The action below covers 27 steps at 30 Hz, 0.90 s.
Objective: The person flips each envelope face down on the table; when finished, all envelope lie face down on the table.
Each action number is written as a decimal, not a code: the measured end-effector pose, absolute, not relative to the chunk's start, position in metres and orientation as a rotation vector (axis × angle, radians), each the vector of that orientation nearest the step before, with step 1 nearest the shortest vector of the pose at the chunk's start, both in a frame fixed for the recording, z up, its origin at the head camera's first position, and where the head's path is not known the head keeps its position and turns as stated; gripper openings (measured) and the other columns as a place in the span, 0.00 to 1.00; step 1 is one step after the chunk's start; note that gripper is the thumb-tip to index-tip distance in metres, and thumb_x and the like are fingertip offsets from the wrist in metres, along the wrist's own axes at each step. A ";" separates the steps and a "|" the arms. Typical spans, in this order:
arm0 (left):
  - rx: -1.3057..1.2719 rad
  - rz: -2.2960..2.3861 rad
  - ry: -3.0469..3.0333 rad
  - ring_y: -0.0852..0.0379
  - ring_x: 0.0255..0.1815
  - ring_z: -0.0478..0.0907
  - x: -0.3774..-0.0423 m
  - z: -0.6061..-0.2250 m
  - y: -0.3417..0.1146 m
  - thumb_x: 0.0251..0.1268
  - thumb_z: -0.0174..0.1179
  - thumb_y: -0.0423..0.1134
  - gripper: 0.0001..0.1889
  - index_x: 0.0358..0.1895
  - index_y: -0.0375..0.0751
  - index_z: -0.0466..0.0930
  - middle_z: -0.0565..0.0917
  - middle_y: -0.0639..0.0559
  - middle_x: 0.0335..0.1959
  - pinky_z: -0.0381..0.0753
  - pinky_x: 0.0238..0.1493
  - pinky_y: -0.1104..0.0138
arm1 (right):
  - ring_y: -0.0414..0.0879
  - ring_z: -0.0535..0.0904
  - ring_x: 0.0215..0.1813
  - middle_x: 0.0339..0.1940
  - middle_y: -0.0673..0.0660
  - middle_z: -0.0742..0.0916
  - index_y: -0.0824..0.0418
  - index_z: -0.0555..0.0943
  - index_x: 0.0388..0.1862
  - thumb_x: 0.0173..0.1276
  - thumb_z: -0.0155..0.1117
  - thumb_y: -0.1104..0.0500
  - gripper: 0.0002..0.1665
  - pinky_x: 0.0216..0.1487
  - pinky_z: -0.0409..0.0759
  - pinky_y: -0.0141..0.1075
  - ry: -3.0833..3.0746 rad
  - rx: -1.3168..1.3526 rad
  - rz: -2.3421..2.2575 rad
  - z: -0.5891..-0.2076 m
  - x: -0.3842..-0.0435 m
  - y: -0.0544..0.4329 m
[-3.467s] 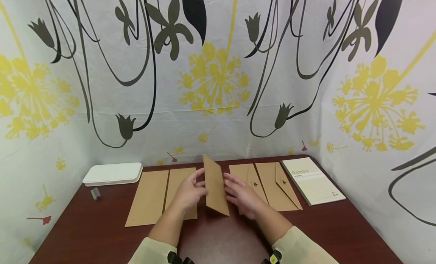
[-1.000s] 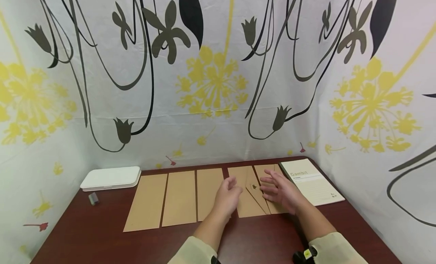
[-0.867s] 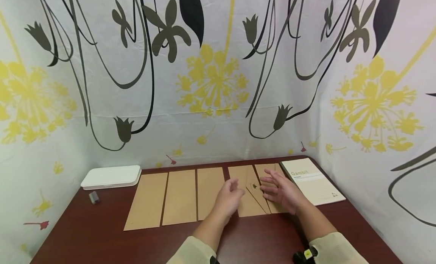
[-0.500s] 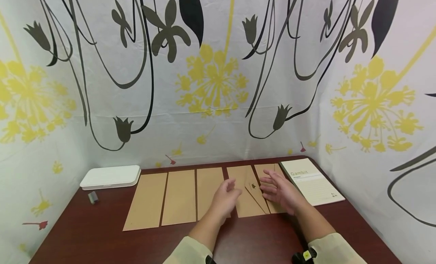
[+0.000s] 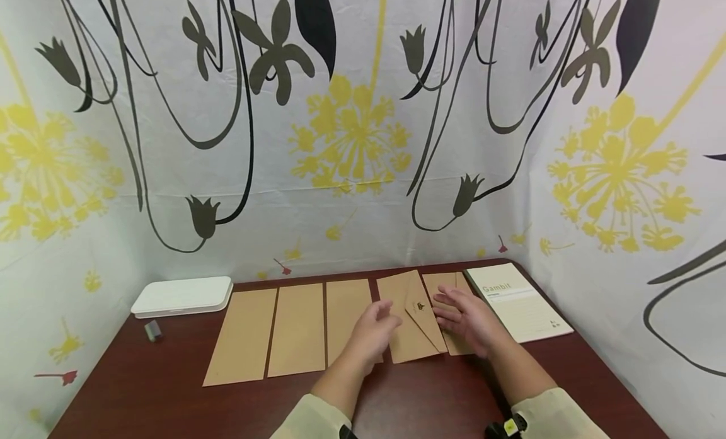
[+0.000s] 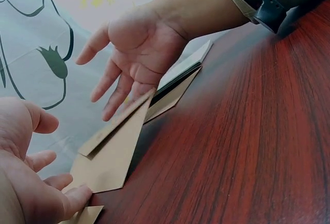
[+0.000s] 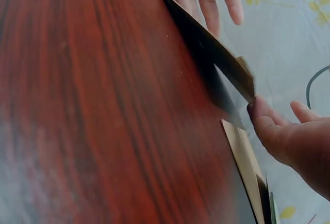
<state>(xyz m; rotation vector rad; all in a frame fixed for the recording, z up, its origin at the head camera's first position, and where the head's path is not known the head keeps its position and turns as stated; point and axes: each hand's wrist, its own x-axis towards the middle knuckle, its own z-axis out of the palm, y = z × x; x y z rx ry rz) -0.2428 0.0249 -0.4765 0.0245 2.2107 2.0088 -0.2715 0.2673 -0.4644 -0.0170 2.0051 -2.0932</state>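
Note:
A brown kraft envelope (image 5: 414,341), flap side up with a small dark print, lies between my two hands. Its right side is raised off the table, so it tilts in the right wrist view, where the envelope (image 7: 227,64) shows dark underneath. My right hand (image 5: 476,322) has its fingers extended, with fingertips at the raised edge; the right hand (image 7: 304,141) shows this contact closely. My left hand (image 5: 371,332) is at the opposite edge, fingers loosely bent, and in the left wrist view the left hand (image 6: 31,177) has a fingertip against the envelope (image 6: 111,170).
Plain brown envelopes (image 5: 241,338) lie in a row to the left. Another flapped envelope (image 5: 460,346) is partly behind my right hand, beside a Gambit notepad (image 5: 524,307). A white case (image 5: 181,295) and a small grey eraser-like block (image 5: 152,330) are at the far left.
Earlier a plain envelope stood upright between my hands; it now lies in the left row. My hands have moved right to the flapped envelope, whose right side has just risen.

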 end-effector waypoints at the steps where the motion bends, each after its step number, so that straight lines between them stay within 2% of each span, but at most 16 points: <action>1: 0.028 2.007 2.203 0.37 0.80 0.70 -0.242 -0.477 0.025 0.74 0.62 0.43 0.30 0.77 0.42 0.73 0.74 0.41 0.79 0.73 0.78 0.42 | 0.52 0.82 0.72 0.84 0.73 0.66 0.69 0.54 0.86 0.87 0.50 0.41 0.44 0.66 0.85 0.38 2.006 -0.013 -2.101 -0.464 -0.271 0.267; 6: 0.058 2.005 2.193 0.37 0.79 0.71 -0.239 -0.476 0.027 0.72 0.63 0.40 0.29 0.75 0.43 0.75 0.75 0.41 0.78 0.75 0.76 0.42 | 0.39 0.86 0.64 0.82 0.70 0.72 0.71 0.58 0.84 0.85 0.57 0.50 0.41 0.61 0.85 0.32 2.023 -0.055 -2.093 -0.460 -0.267 0.263; 10: 0.103 2.011 2.157 0.38 0.77 0.72 -0.236 -0.474 0.030 0.70 0.65 0.40 0.29 0.74 0.42 0.75 0.75 0.39 0.76 0.76 0.75 0.43 | 0.33 0.84 0.59 0.76 0.58 0.78 0.69 0.61 0.85 0.84 0.58 0.55 0.38 0.59 0.85 0.30 2.005 -0.119 -2.069 -0.458 -0.263 0.258; 12: 0.121 2.014 2.125 0.40 0.75 0.74 -0.235 -0.472 0.032 0.70 0.66 0.42 0.29 0.74 0.43 0.76 0.75 0.39 0.76 0.79 0.72 0.46 | 0.34 0.84 0.58 0.73 0.54 0.78 0.66 0.61 0.85 0.84 0.58 0.57 0.37 0.59 0.86 0.31 1.988 -0.154 -2.048 -0.457 -0.261 0.255; 14: 0.141 2.019 2.093 0.43 0.74 0.76 -0.233 -0.471 0.033 0.70 0.68 0.43 0.30 0.73 0.45 0.76 0.75 0.39 0.76 0.82 0.68 0.50 | 0.37 0.83 0.58 0.73 0.55 0.77 0.62 0.62 0.85 0.83 0.59 0.57 0.37 0.58 0.86 0.34 1.977 -0.176 -2.033 -0.456 -0.259 0.252; 16: 0.162 2.033 2.059 0.45 0.72 0.78 -0.233 -0.470 0.034 0.69 0.70 0.44 0.30 0.74 0.46 0.76 0.76 0.40 0.76 0.85 0.65 0.53 | 0.40 0.81 0.60 0.77 0.59 0.73 0.59 0.63 0.86 0.82 0.60 0.57 0.37 0.56 0.85 0.35 1.976 -0.187 -2.015 -0.455 -0.258 0.248; 20: 0.187 2.056 2.011 0.47 0.72 0.79 -0.232 -0.469 0.034 0.68 0.72 0.44 0.32 0.74 0.47 0.76 0.77 0.40 0.75 0.86 0.63 0.57 | 0.46 0.77 0.66 0.86 0.65 0.64 0.55 0.63 0.86 0.82 0.61 0.55 0.38 0.59 0.81 0.38 1.982 -0.198 -1.988 -0.452 -0.253 0.241; 22: 0.196 2.062 2.002 0.46 0.72 0.79 -0.231 -0.467 0.035 0.68 0.73 0.45 0.32 0.74 0.47 0.75 0.77 0.40 0.75 0.86 0.63 0.57 | 0.48 0.77 0.68 0.85 0.65 0.65 0.53 0.64 0.86 0.82 0.62 0.53 0.37 0.60 0.79 0.40 1.993 -0.184 -1.980 -0.451 -0.251 0.238; 27: 0.211 2.060 2.011 0.46 0.72 0.79 -0.230 -0.464 0.035 0.67 0.74 0.46 0.34 0.75 0.50 0.74 0.76 0.41 0.76 0.86 0.63 0.54 | 0.54 0.79 0.69 0.82 0.66 0.69 0.52 0.63 0.87 0.83 0.61 0.50 0.38 0.63 0.84 0.43 1.998 -0.194 -1.970 -0.453 -0.247 0.229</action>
